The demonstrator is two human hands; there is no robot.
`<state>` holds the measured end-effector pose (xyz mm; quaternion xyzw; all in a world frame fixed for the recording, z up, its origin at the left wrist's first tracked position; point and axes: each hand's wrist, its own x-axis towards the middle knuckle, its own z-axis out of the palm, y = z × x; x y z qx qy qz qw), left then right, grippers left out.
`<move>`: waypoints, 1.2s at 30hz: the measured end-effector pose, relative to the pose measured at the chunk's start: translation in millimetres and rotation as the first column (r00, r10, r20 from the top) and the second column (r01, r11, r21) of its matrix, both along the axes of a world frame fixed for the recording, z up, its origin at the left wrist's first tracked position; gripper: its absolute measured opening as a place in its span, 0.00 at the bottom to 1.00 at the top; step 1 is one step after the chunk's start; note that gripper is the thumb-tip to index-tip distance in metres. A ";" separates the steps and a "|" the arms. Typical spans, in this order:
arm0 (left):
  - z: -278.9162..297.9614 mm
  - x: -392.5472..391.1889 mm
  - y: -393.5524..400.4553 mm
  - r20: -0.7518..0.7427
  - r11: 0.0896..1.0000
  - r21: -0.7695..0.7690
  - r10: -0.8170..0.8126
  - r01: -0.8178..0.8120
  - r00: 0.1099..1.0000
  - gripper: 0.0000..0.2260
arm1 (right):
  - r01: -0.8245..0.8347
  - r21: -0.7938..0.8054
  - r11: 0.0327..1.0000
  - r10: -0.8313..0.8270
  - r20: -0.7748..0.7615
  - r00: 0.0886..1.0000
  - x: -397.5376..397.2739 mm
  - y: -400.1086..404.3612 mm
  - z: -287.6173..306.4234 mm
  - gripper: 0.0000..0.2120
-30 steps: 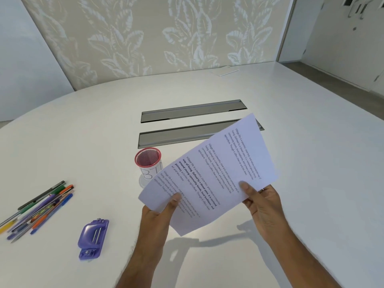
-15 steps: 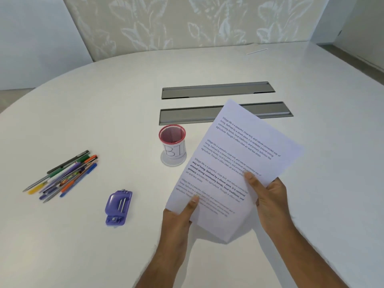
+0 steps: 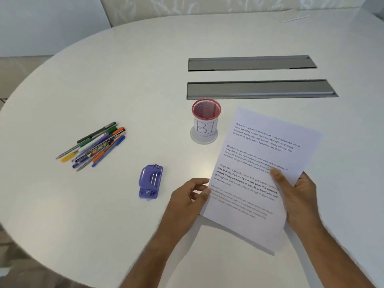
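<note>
A printed sheet of paper [image 3: 257,163] with several paragraphs of text is held low over the white table [image 3: 104,80], right of centre. My right hand [image 3: 297,196] grips its right edge, thumb on top of the print and fingers underneath. My left hand [image 3: 189,196] is beside the sheet's left edge. Its fingers are loosely curled, its fingertips just reach the edge, and its thumb is off the paper. A purple hole punch [image 3: 150,181] lies to the left of my left hand.
A red mesh pen cup [image 3: 205,121] labelled "BI" stands just behind the sheet's left corner. Several loose pens [image 3: 95,144] lie in a bunch at the left. Two grey cable trays [image 3: 259,89] are set into the table behind.
The sheet has come down and turned more upright toward the table. My left thumb has come off the paper. The view has tilted down and to the left.
</note>
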<state>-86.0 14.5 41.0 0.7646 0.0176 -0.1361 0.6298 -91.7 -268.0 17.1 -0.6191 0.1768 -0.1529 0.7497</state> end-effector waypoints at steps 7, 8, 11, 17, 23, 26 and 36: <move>11.8 21.1 56.9 0.461 0.896 0.364 0.066 -0.257 0.885 0.08 | -0.030 -0.057 0.998 0.023 -0.112 0.993 -9.6 16.3 -4.7 0.14; 9.9 26.2 66.8 0.499 0.851 0.426 0.061 -0.306 0.864 0.08 | -0.034 -0.063 0.997 0.026 -0.123 0.992 -10.4 18.0 -4.6 0.14; 1.0 37.6 92.4 0.439 0.786 0.483 0.163 -0.385 0.883 0.12 | -0.050 -0.108 0.993 0.033 -0.146 0.989 -11.7 23.9 -3.3 0.13; -9.5 43.7 107.8 0.220 0.887 0.339 0.250 -0.314 0.943 0.13 | -0.109 -0.164 0.980 0.081 -0.165 0.983 -11.0 37.0 0.9 0.11; -12.6 39.0 104.2 0.265 0.889 0.358 0.197 -0.286 0.944 0.13 | -0.182 -0.193 0.964 0.150 -0.169 0.974 -1.3 55.3 1.3 0.09; -12.7 34.9 97.1 0.253 0.901 0.350 0.173 -0.257 0.952 0.13 | -0.227 -0.197 0.954 0.194 -0.172 0.966 5.4 62.3 -0.9 0.10; -11.8 25.3 66.6 0.179 0.957 0.231 0.137 -0.177 0.974 0.10 | -0.285 -0.191 0.939 0.255 -0.167 0.952 19.2 70.0 -3.6 0.11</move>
